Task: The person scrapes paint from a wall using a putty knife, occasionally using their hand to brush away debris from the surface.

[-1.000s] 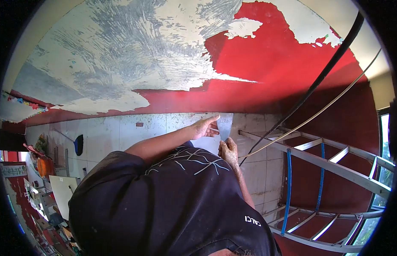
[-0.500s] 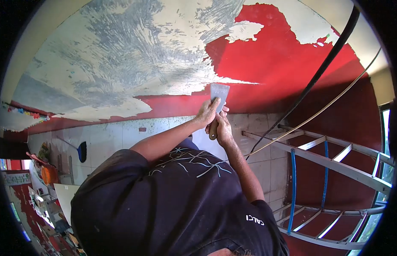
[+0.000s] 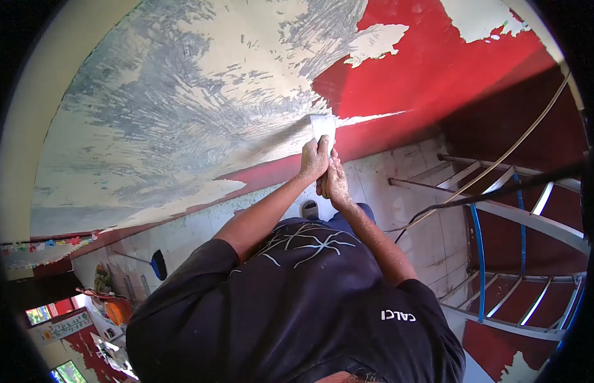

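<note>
A wide-bladed paint scraper [image 3: 323, 125] meets the wall at the border between bare patches and red paint. My left hand [image 3: 313, 159] is closed on it, with the thumb stretched toward the blade. Pressed alongside and just below, my right hand [image 3: 337, 184] also grips the scraper; its palm side looks dusty. The handle is hidden between both hands. Around the blade, the wall [image 3: 246, 70] shows cream and grey scraped areas to the left, with red paint [image 3: 386, 83] to the right.
An aluminium ladder [image 3: 533, 217] with blue straps stands at the right. A cable [image 3: 514, 143] and dark hose [image 3: 501, 195] cross before it. A blue broom [image 3: 158, 264] is at the left on the tiled floor [image 3: 201, 220]. One sandalled foot [image 3: 310, 209] shows below my hands.
The scraper's blade has shifted slightly left and up along the wall. My hands have come closer together, covering the handle that showed before. The whole view has tilted.
</note>
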### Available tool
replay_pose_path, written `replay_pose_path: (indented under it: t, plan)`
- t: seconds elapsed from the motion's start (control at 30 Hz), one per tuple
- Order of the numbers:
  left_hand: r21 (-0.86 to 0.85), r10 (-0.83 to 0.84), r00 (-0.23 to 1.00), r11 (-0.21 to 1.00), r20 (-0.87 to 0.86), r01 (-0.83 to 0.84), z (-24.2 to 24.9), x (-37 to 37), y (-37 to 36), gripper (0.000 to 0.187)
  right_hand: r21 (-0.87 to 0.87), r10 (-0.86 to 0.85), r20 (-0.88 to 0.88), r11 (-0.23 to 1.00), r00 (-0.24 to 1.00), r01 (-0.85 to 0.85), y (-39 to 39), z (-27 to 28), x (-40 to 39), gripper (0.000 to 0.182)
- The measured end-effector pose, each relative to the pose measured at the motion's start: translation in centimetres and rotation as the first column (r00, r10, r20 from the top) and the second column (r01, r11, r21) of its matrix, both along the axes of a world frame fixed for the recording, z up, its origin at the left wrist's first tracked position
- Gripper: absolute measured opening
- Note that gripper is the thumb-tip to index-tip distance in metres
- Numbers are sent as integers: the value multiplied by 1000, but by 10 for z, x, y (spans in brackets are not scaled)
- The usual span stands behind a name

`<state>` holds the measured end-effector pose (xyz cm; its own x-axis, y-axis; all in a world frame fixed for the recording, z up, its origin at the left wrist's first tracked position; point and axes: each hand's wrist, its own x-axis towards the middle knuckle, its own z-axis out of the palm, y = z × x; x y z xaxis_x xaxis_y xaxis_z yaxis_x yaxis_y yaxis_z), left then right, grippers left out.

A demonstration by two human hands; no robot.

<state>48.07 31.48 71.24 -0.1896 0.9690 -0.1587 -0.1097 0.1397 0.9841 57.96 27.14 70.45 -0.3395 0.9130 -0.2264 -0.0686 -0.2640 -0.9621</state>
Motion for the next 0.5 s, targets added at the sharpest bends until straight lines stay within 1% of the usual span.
replay_pose_path:
  t: [0.07, 0.1, 0.13, 0.2, 0.23, 0.27, 0.3, 0.33, 0.37, 0.4, 0.43, 0.5]
  plan:
    - [15, -42, 994, 999, -102, 44, -14, -8, 1, 39, 18, -46, 67, 999, 997, 45, 1, 12, -11, 53]
    - [21, -63, 986, 998, -155, 67, -23, -12, 2, 39, -39, -96, 80, 994, 992, 100, -3, 22, -16, 55]
    - [12, -51, 991, 999, -124, 53, -19, -14, 2, 40, 482, -273, 210, 864, 939, 143, 15, -32, -23, 54]
    - [25, -55, 989, 998, -141, 59, -18, -19, 7, 40, 656, -348, 187, 740, 919, 146, 24, -82, -29, 53]
    - [31, -52, 988, 998, -148, 57, -18, -21, 11, 40, 375, -234, 97, 909, 967, 182, 16, -66, -34, 53]
    - [43, -35, 991, 998, -128, 41, -19, -22, 12, 39, 52, -155, -32, 986, 987, 156, 10, -51, -39, 52]
    - [102, -9, 970, 994, -241, 35, -7, -23, 10, 40, 63, -180, -29, 981, 983, 182, 8, -46, -44, 52]
    - [165, 18, 936, 985, -351, 43, 14, -25, 10, 41, 76, -211, -28, 974, 977, 213, 10, -43, -50, 51]
    - [225, 47, 892, 972, -450, 62, 23, -26, 11, 43, 89, -245, -23, 965, 969, 246, 12, -32, -54, 51]
    - [115, -77, 957, 987, -279, 113, 20, -30, 15, 39, 178, -225, -16, 958, 974, 224, 14, -22, -52, 51]
    - [105, -62, 942, 989, -331, 102, 30, -31, 14, 38, 244, -236, 37, 944, 971, 220, 13, -32, -54, 51]
    - [73, -81, 829, 987, -554, 145, -12, -44, 14, 37, 395, -271, 128, 896, 954, 201, 16, -68, -59, 51]
